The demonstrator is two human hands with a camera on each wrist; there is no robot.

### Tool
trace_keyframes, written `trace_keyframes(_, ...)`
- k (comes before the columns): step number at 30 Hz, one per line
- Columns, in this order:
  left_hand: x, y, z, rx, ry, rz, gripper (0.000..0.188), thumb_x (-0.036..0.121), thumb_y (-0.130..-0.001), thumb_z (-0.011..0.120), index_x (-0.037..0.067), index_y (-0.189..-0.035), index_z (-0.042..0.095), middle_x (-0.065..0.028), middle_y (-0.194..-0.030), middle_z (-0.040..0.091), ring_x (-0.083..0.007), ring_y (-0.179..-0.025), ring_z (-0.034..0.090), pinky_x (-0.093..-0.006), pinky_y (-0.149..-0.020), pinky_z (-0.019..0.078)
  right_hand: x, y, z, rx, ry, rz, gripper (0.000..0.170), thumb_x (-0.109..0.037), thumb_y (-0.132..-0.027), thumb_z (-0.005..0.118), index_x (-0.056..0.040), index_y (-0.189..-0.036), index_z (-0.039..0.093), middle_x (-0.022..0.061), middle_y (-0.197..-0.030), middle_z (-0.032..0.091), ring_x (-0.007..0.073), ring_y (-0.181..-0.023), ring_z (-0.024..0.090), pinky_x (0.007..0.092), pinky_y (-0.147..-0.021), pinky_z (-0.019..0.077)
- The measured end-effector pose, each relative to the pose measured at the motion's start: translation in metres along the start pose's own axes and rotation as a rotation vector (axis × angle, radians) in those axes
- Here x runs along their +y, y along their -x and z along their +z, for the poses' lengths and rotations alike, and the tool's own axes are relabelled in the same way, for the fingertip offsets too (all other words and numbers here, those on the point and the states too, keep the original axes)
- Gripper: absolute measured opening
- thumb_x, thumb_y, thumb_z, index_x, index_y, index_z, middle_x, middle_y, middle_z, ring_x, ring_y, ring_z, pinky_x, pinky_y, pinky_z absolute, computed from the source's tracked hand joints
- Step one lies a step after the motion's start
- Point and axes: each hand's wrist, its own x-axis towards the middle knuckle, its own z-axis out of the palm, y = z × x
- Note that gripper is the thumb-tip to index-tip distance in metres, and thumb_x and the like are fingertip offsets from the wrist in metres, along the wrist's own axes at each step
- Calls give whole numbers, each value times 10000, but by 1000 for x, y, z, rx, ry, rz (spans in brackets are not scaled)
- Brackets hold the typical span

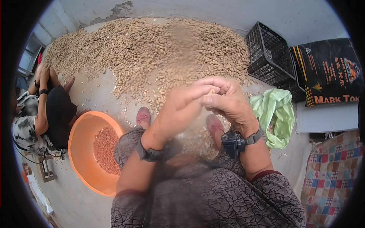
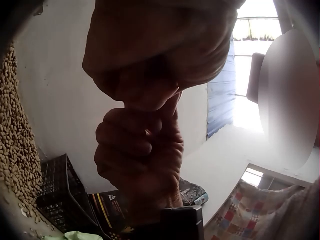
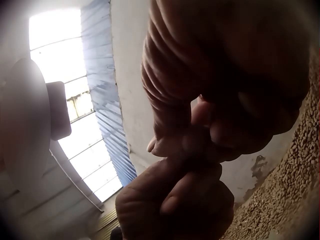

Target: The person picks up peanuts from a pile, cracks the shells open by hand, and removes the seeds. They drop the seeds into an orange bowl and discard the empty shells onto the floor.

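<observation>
Both hands meet at the middle of the head view, above the person's lap. A small pale peanut (image 1: 211, 91) shows between the fingertips. The right hand (image 1: 230, 99) pinches it with thumb and curled fingers. The left hand (image 1: 178, 108) has its fingers bent against the right hand's fingertips; whether it also grips the peanut is hidden. In the left wrist view the left hand (image 2: 160, 45) is dark above the right hand (image 2: 142, 155). The right wrist view has the right hand (image 3: 225, 75) above the left hand (image 3: 175, 200), fingertips touching.
Unshelled peanuts (image 1: 140, 53) lie heaped along the wall. An orange basin (image 1: 81, 152) with red kernels (image 1: 106, 146) stands at left, near a seated person (image 1: 42, 114). At right are a black crate (image 1: 270, 57), a green bag (image 1: 279, 114), a black sack (image 1: 327, 72) and a checkered cloth (image 1: 330, 171).
</observation>
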Motion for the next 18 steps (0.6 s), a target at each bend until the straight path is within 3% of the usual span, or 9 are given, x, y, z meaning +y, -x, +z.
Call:
trace_keyframes(2,1,0,-1,-52,-2,43,262,25,-817,503,-56,-1045,604,-62,-900,626,-92,-818,569,-231,-726,465,-1,2,-3,-44,-88,-6,272,-146,-763,680,29,-969,648,19,-705,595,49,-577,488,179,-483,362)
trace_keyframes(4,0,0,2,-92,5,86,252,35,-817,518,-55,-1035,606,-72,-900,626,-85,-817,567,-227,-724,462,4,1,-5,-44,-97,-25,263,-151,-764,683,32,-949,651,21,-687,590,52,-563,486,181,-477,357)
trace_keyframes(7,-5,2,11,-13,147,157,240,53,-815,554,-43,-1027,609,-72,-836,626,-76,-759,571,-220,-676,463,8,1,-3,-21,-126,-51,236,-155,-768,683,34,-908,657,24,-659,582,56,-540,482,182,-463,349)
trace_keyframes(9,-11,2,10,48,-36,143,209,63,-817,571,-36,-994,624,-52,-748,624,-71,-691,574,-223,-617,467,7,1,0,2,-146,-59,219,-153,-772,680,33,-887,659,25,-649,580,57,-531,481,182,-455,346)
trace_keyframes(12,-5,0,11,37,-148,149,208,76,-872,536,-38,-1017,631,-56,-777,647,-102,-713,602,-217,-624,468,3,1,1,25,-138,-10,188,-151,-791,658,29,-846,660,25,-632,575,60,-525,486,180,-447,343)
trace_keyframes(15,0,-3,14,72,-131,130,181,88,-879,534,-37,-943,649,-51,-741,646,-100,-699,603,-209,-598,461,4,-2,-1,57,-124,31,194,-165,-812,635,28,-811,659,29,-619,574,63,-527,499,178,-444,346)
trace_keyframes(18,-8,-6,16,105,-87,132,200,110,-896,522,-33,-984,629,-32,-732,624,-61,-623,551,-187,-545,416,5,-4,-4,44,-126,15,200,-178,-829,615,18,-837,650,31,-622,575,58,-519,500,180,-443,351)
